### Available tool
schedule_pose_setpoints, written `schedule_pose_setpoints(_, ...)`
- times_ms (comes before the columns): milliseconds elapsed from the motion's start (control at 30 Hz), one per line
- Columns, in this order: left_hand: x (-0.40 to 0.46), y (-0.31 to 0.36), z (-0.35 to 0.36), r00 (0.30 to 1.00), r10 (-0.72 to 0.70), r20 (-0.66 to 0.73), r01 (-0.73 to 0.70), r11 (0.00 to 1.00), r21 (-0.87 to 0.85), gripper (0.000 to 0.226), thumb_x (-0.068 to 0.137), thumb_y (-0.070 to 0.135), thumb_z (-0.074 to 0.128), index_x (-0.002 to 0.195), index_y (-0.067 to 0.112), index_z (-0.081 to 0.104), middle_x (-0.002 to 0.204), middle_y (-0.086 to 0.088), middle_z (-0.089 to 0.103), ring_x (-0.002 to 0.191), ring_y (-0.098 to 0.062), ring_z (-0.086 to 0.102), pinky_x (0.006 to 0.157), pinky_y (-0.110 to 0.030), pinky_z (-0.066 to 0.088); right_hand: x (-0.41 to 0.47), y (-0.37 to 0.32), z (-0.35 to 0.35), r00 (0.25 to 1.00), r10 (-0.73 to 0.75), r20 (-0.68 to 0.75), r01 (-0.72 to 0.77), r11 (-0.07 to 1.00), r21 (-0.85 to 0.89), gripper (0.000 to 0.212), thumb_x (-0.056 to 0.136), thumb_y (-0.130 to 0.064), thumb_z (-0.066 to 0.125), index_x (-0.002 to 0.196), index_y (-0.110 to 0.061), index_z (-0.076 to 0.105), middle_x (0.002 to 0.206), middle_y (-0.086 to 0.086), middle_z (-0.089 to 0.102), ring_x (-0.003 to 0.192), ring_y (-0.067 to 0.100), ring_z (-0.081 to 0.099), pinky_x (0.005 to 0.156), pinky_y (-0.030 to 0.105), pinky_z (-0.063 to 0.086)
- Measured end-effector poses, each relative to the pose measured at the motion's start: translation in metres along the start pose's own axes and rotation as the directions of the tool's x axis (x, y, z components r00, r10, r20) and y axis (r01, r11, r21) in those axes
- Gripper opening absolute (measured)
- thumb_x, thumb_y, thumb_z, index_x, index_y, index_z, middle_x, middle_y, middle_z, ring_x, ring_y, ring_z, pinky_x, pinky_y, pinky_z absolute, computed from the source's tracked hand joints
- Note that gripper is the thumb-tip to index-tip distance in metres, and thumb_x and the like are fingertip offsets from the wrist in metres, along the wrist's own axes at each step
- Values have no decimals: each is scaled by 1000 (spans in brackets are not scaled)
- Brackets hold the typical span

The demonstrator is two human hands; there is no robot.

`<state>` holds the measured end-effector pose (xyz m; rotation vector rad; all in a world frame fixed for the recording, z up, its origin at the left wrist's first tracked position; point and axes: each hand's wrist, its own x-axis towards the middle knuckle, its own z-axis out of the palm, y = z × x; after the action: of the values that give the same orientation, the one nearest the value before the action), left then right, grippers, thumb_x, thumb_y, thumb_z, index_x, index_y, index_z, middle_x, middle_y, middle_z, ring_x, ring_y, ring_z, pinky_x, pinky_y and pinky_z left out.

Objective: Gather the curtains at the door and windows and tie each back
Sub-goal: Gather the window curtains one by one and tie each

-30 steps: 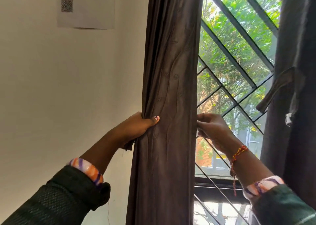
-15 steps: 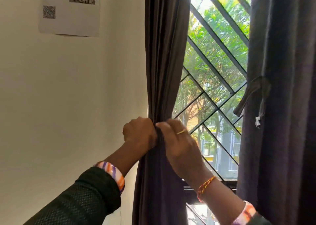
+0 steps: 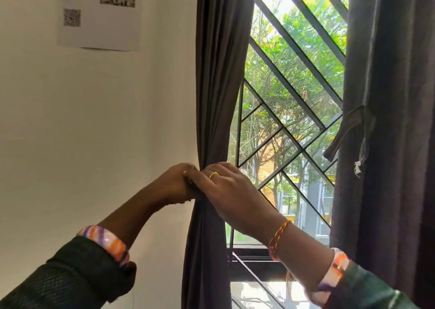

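Note:
A dark brown left curtain (image 3: 221, 73) hangs beside the window, bunched into a narrow bundle at mid height. My left hand (image 3: 176, 184) grips the bundle from the wall side. My right hand (image 3: 228, 186), with a gold ring, wraps over the bundle from the window side, its fingertips meeting the left hand. Any tie-back under my fingers is hidden. The right curtain (image 3: 390, 120) hangs loose at the right edge, with a fabric tie strap (image 3: 346, 132) dangling from it.
A window with a black diagonal grille (image 3: 289, 92) lies between the two curtains, trees and buildings beyond. A cream wall (image 3: 94, 132) fills the left, with a printed paper sheet (image 3: 100, 14) stuck high on it. The black sill (image 3: 254, 257) runs below my right wrist.
The curtain went from spread between my hands to squeezed into a tight bundle. My right hand moved left across the curtain to meet my left hand, and the window shows wider.

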<state>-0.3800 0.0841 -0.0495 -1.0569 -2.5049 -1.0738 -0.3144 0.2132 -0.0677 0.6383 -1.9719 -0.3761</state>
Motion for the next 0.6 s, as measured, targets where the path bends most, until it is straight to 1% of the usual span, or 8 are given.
schedule_pose_setpoints(100,-7,-7,-1,995,94,-32,-98,986,-138,20,74,-2,69,82,12,59,73,-2,61,61,-10,59,53,-19,48,3,0,1,999,7,53,-7,1000,-10,47,75,-7,37,119,-8,55,85,4,69,84,26,66,79,33,52)
schedule_pose_setpoints(200,-16,-13,8,988,140,-61,-150,963,-225,27,76,-3,68,91,19,62,82,7,67,74,-3,66,60,-13,51,6,0,5,996,79,32,-81,996,42,48,68,1,64,115,-11,57,77,2,69,76,26,66,71,29,51)
schedule_pose_setpoints(267,-19,-20,14,970,168,-177,-206,951,-232,24,80,-1,65,96,16,65,88,4,69,81,-8,67,68,-13,54,8,1,4,984,173,35,-177,972,153,49,71,-1,70,116,-14,57,78,4,69,76,27,65,68,29,50)
schedule_pose_setpoints(333,-19,-26,19,921,194,-338,-273,940,-204,19,80,1,65,97,9,69,88,-3,71,78,-12,67,72,-16,55,12,3,-1,954,282,100,-299,904,307,43,81,-5,62,121,-16,52,91,8,69,85,31,63,73,34,49)
schedule_pose_setpoints(433,-20,-32,20,828,211,-520,-358,913,-199,26,77,-3,68,95,15,70,81,-1,70,70,2,65,65,-6,48,14,11,1,928,347,136,-372,841,393,35,81,-9,62,114,-19,55,96,7,70,88,32,64,76,40,51)
schedule_pose_setpoints(500,-22,-34,19,724,292,-624,-411,910,-51,22,76,1,70,91,17,71,76,0,67,68,2,60,61,-5,43,15,15,4,910,383,159,-413,792,450,27,76,-12,62,101,-22,60,89,5,71,85,30,65,76,41,52)
schedule_pose_setpoints(533,-22,-35,17,664,393,-636,-420,900,117,17,76,4,69,88,14,73,73,-1,64,66,-3,56,56,-9,40,15,17,5,900,404,163,-430,761,486,23,74,-12,61,95,-22,63,86,4,71,82,28,66,76,40,53)
schedule_pose_setpoints(600,-22,-34,12,586,620,-523,-358,776,520,13,76,11,63,82,7,73,73,-6,58,62,-13,50,49,-18,33,15,22,5,876,453,164,-467,715,520,18,74,-9,63,88,-18,69,81,2,72,79,23,67,75,35,53)
